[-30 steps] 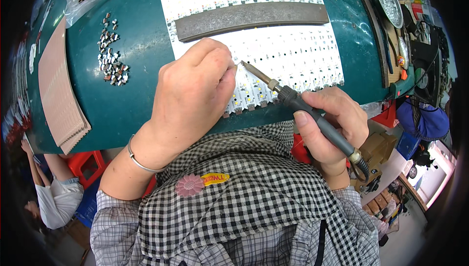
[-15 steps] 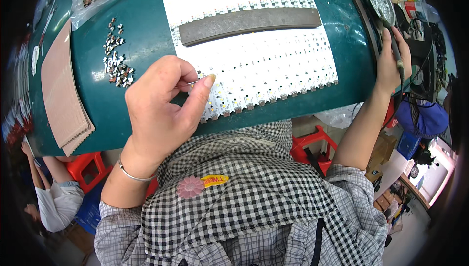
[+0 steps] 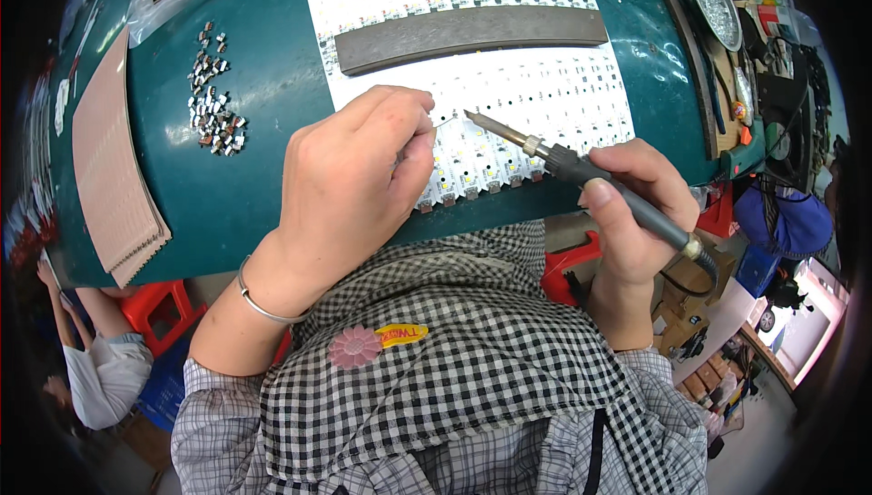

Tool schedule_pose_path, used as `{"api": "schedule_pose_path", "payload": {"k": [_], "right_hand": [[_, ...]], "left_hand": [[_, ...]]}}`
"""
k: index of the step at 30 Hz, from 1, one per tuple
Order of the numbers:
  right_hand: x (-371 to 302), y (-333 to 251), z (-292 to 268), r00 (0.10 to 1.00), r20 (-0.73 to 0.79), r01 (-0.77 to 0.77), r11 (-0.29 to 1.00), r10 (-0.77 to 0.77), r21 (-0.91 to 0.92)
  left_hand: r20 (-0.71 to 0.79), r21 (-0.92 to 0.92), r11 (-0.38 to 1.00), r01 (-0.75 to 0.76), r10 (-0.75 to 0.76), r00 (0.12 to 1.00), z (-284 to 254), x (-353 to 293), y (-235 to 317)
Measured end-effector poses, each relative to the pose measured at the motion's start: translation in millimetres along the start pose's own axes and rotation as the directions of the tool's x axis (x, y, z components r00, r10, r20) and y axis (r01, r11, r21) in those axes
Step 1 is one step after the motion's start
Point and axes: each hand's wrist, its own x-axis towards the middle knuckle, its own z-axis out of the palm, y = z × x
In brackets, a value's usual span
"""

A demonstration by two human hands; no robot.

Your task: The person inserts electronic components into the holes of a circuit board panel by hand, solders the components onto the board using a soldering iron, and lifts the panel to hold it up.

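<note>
My right hand [image 3: 640, 209] grips a soldering iron [image 3: 640, 204] by its dark handle, the tip pointing left over a white sheet of LED circuit boards [image 3: 554, 95]. Close to that tip, a thin wire that looks like solder [image 3: 446, 121] sticks out from the pinched fingers of my left hand [image 3: 350, 173]. The left hand covers part of the sheet's near left corner. Small parts sit in rows across the boards. A dark flat bar [image 3: 472, 38] lies across the sheet, beyond both hands.
Left of the sheet lie loose small connectors [image 3: 216, 118], a clear bag [image 3: 141, 0] of similar parts and a stack of pinkish-brown panels [image 3: 113, 159]. A round metal dish [image 3: 714, 4] and a dark strip [image 3: 692, 77] are at the right. Another person [image 3: 109, 381] sits at lower left.
My right hand has come from beside the dish at far right to the sheet, bringing the soldering iron. My left hand has shifted right with the wire.
</note>
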Motion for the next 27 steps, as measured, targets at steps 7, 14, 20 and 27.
{"api": "schedule_pose_path", "payload": {"k": [7,14,20,27], "right_hand": [[4,1,4,0.995,0.068,0.084,0.991,-0.077,-0.1],[7,-5,5,0.984,0.136,0.132,0.981,-0.114,-0.139],[-5,-3,-10,0.99,-0.138,-0.004,0.991,0.022,0.134],[-5,-10,7,0.995,0.08,0.071,0.99,-0.062,-0.122]], "left_hand": [[-0.007,0.012,1.0,0.001,-0.001,1.0,2,0,0],[-0.002,0.047,0.999,-0.012,0.012,1.0,2,1,0],[-0.084,0.027,0.998,-0.049,0.052,0.995,-15,-2,-2],[-0.065,-0.014,0.997,0.07,-0.07,0.995,-16,-12,-1]]}}
